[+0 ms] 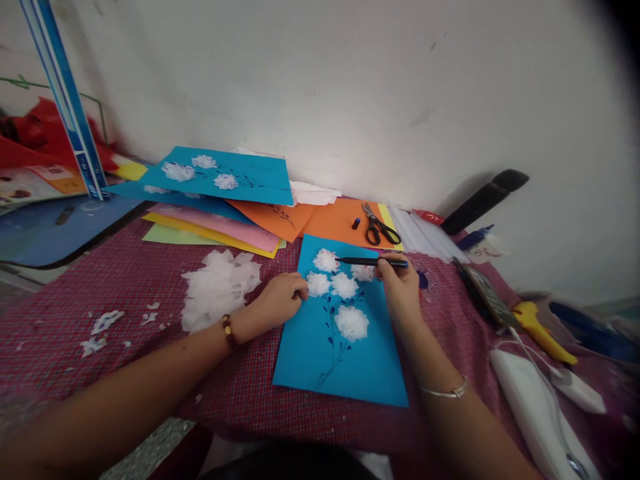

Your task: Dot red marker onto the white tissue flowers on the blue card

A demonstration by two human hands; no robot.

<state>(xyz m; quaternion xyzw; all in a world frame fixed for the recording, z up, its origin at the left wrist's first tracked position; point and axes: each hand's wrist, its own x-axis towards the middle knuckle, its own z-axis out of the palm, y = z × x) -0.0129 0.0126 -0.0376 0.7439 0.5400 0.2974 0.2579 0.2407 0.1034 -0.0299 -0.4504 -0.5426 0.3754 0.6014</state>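
**Right of centre in the frame, a black marker pen (367,262) at a white flower (326,259) on blue paper (305,363)**

The right hand (401,285) is closed around the rear part of the pen, thumb and fingers pinched together. The pen lies nearly level, its tip pointing left, at the right edge of the upper-left flower; whether it touches cannot be told. The blue paper lies flat just right of centre, reaching into the lower half of the frame. It bears five ruffled white flowers, the upper-right one partly behind the pen, with dark blue stems and leaves drawn below and between them.

At the sheet's left edge, the left hand (280,298) rests with its fingers curled inward; how tightly they close, and whether they grip the paper, cannot be told. A beaded bracelet (229,331) circles that wrist. Just left of it, white tissue pieces (215,290) lie heaped on the red checked tablecloth (150,360), with small scraps farther left.

Above the blue paper, black-handled scissors (379,230) and a dark pen cap (356,223) lie on an orange sheet (327,225). Left of these, a stack of coloured paper is topped by a blue sheet with three white flowers (260,175). A phone (487,297) lies toward the right edge.
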